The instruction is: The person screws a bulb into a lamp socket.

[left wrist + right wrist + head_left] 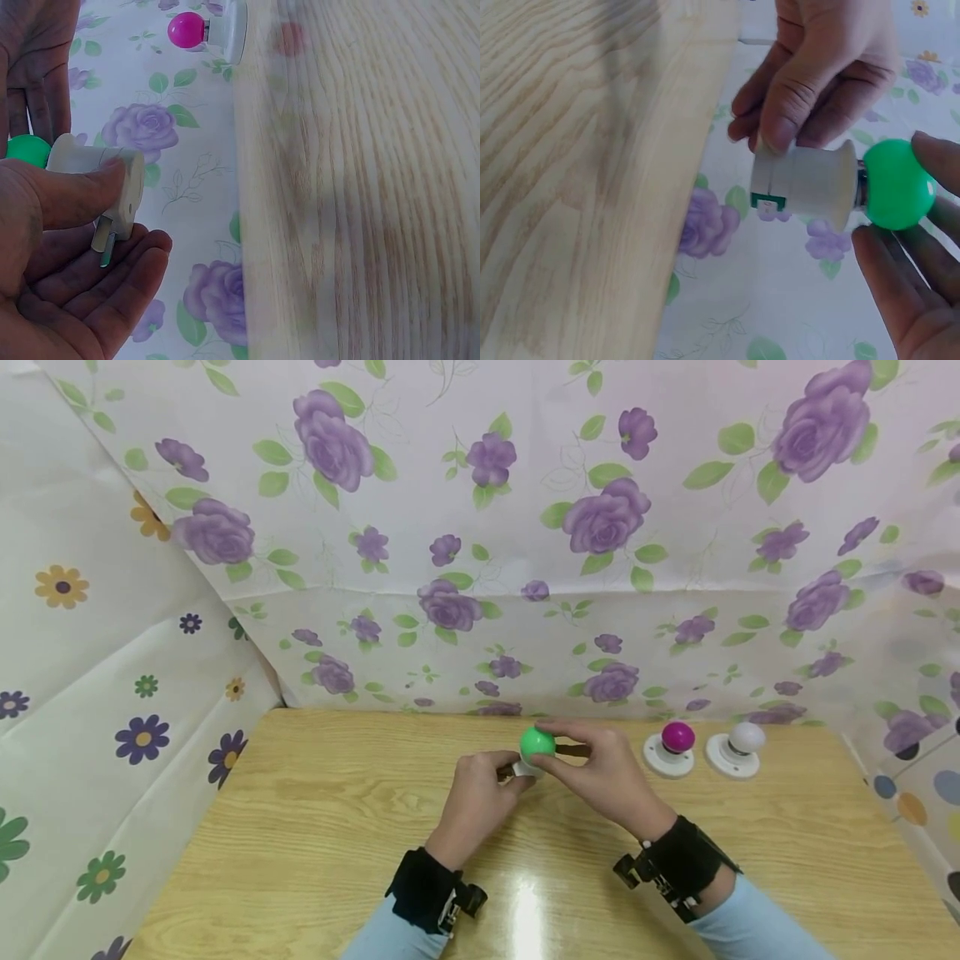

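A white plug-in lamp socket (806, 180) with two flat metal prongs (104, 238) is pinched between the thumb and fingers of my left hand (480, 793). In the socket's mouth sits a green light bulb (900, 184), a strip of its metal base showing at the rim in the right wrist view. My right hand (603, 772) holds the bulb's round top between thumb and fingertips. A small green switch (768, 202) shows on the side of the socket. Both hands are above the wooden table, near its back edge.
To the right on the table (337, 827) stand two round white lamp bases, one with a magenta bulb (678, 737), the other with a white bulb (747, 738). A flowered sheet (420, 527) rises behind the table's back edge, and patterned sheets hang at both sides.
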`<state>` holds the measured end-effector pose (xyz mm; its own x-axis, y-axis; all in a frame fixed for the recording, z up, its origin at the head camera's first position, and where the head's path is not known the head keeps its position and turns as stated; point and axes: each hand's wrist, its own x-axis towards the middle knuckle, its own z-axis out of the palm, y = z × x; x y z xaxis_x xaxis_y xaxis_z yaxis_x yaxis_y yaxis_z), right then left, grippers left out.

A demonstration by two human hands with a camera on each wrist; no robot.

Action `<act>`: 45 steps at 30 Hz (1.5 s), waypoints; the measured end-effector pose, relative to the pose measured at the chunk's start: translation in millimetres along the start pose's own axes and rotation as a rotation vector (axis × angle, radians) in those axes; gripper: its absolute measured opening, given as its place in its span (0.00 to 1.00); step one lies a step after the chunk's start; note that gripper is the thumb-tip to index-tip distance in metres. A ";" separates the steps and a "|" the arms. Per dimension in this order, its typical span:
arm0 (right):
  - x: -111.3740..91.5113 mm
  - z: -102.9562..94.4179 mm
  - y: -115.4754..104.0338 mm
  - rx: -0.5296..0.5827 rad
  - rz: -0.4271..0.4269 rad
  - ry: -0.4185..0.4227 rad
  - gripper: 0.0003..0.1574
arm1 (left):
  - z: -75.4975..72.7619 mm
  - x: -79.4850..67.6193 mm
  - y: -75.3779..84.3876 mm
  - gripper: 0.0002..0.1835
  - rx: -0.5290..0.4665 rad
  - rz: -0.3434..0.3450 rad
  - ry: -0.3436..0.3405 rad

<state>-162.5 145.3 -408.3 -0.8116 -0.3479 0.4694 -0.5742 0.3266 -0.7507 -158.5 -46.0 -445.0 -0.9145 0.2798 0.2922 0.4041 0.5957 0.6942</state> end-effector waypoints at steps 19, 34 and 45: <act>-0.7 -0.9 3.7 -0.037 -0.039 -0.018 0.29 | -1.1 0.9 -1.2 0.12 -0.023 0.025 0.022; -3.8 -1.5 0.8 0.085 0.014 -0.005 0.27 | -1.7 0.0 1.9 0.12 -0.013 -0.011 0.015; -2.8 0.3 2.1 0.061 0.010 0.034 0.27 | -0.9 0.3 1.4 0.12 -0.021 -0.006 0.018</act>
<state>-161.4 146.7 -411.4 -0.8207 -0.3150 0.4767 -0.5597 0.2754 -0.7816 -158.2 -45.8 -443.4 -0.9171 0.2623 0.3000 0.3984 0.5815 0.7093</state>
